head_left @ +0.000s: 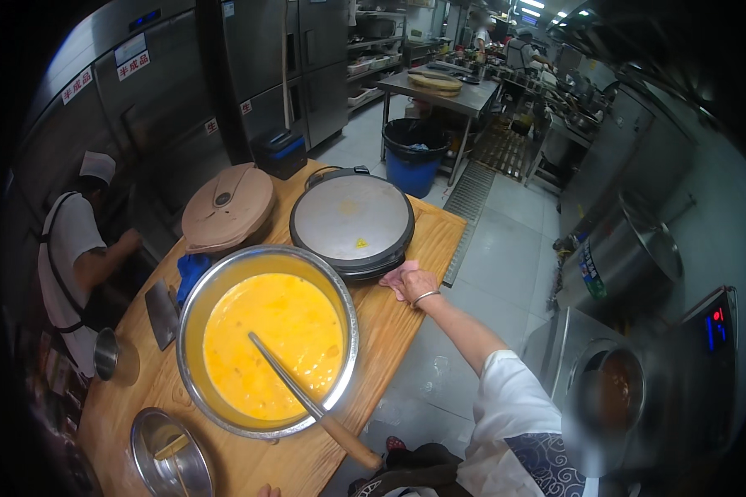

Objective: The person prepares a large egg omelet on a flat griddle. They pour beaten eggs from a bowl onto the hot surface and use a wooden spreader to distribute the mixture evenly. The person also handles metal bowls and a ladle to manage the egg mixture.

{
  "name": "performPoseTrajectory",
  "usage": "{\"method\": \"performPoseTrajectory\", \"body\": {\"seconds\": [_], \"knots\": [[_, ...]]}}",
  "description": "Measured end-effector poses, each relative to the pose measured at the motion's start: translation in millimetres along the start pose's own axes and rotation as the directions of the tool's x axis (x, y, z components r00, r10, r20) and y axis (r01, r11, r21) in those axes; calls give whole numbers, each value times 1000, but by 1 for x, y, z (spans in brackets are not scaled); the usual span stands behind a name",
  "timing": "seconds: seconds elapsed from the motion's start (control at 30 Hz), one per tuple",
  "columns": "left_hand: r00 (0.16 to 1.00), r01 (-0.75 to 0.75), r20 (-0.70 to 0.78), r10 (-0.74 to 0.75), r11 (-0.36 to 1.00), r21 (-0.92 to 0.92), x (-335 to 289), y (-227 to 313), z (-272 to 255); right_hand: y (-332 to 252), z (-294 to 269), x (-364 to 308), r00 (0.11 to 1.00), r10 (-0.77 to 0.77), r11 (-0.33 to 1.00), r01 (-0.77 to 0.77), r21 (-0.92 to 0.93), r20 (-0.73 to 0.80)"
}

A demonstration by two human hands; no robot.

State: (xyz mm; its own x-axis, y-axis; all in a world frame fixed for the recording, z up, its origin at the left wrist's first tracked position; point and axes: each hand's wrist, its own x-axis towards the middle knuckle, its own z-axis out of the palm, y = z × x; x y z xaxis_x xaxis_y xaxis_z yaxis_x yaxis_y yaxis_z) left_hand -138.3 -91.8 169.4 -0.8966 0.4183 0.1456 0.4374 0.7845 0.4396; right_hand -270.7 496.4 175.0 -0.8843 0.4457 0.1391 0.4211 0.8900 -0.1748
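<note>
Cloth (392, 282): pink, bunched in the right hand (419, 287), whose fingers close over it at the griddle's near right edge.
Left hand (268, 491): only fingertips at the lower edge; I can't tell whether it's spread or gripping.
Griddle (336, 217): round, black-rimmed, a yellow scrap (361, 243) on its plate.
Mixing bowl (192, 340): wide, steel, yellow liquid (278, 311) inside; a wooden-handled ladle (302, 399) leans over the rim.
Table (436, 225): wooden, under both; a cleaver (160, 313) lies left of the bowl.
Co-worker (70, 257): beyond the table's left side, white cap.
</note>
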Motion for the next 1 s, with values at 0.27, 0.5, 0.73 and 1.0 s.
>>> {"method": "performPoseTrajectory", "body": {"seconds": [0.27,0.5,0.73,1.0], "knots": [[1000,26,6,-26,1000,13,1,5,-3,-8,6,19,954,274,957,-284,68,126],[999,8,-50,-8,1000,3,2,8,-4,-29,18,-11,956,182,983,-181,29,-229],[998,-15,-57,14,1000,-1,1,-1,1,-1,48,-50,909,-166,986,147,-78,-382],[996,-16,-90,14,999,-31,-2,-4,4,-23,10,-41,975,-204,972,212,103,-83]]}}
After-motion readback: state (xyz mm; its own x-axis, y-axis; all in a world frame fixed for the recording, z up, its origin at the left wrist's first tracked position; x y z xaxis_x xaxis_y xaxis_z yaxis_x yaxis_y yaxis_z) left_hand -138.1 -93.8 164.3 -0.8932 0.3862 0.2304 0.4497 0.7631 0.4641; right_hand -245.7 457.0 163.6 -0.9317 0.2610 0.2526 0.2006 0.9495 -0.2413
